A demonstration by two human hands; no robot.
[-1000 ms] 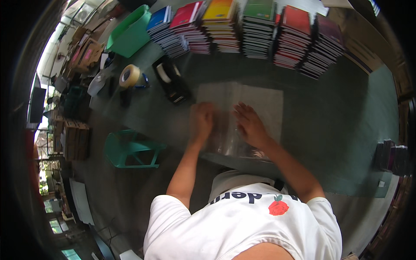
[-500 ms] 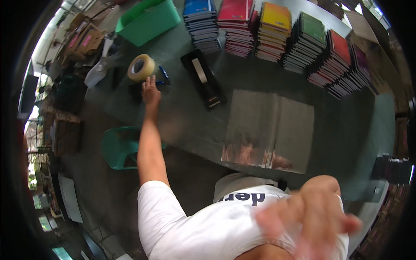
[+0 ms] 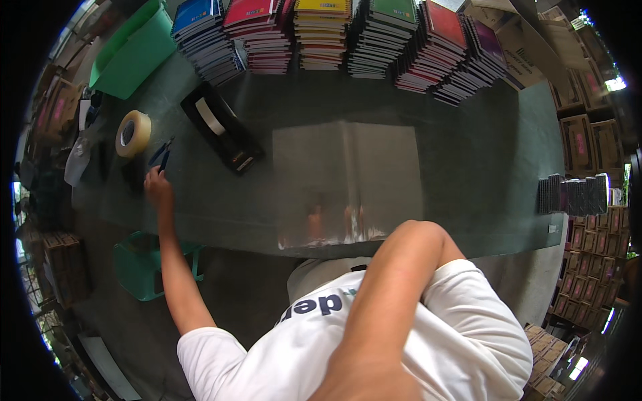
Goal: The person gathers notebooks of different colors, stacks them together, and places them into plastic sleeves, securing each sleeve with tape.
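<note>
My left hand (image 3: 158,186) reaches out over the table at left, its fingers closed around the handle end of a small blue-handled tool (image 3: 162,155), like scissors or snips. Just beyond lies a wide roll of clear tape (image 3: 134,134). A long black tape dispenser (image 3: 221,130) with a pale strip sits to the right of the tool. In front of me a clear plastic cover (image 3: 348,180) is spread flat, with a crease down its middle. My right hand (image 3: 371,386) is drawn back over my chest at the lower edge; its fingers are hidden.
Stacks of spiral notebooks, among them a yellow stack (image 3: 322,37) and a green stack (image 3: 383,40), line the far edge. A green bin (image 3: 132,57) stands at far left. A green plastic stool (image 3: 137,267) is beside the table; cardboard boxes (image 3: 588,144) are piled at right.
The view has swung right. My left hand has gone from beside the tape roll to the blue-handled tool's handle. My right hand has moved back toward the lower edge.
</note>
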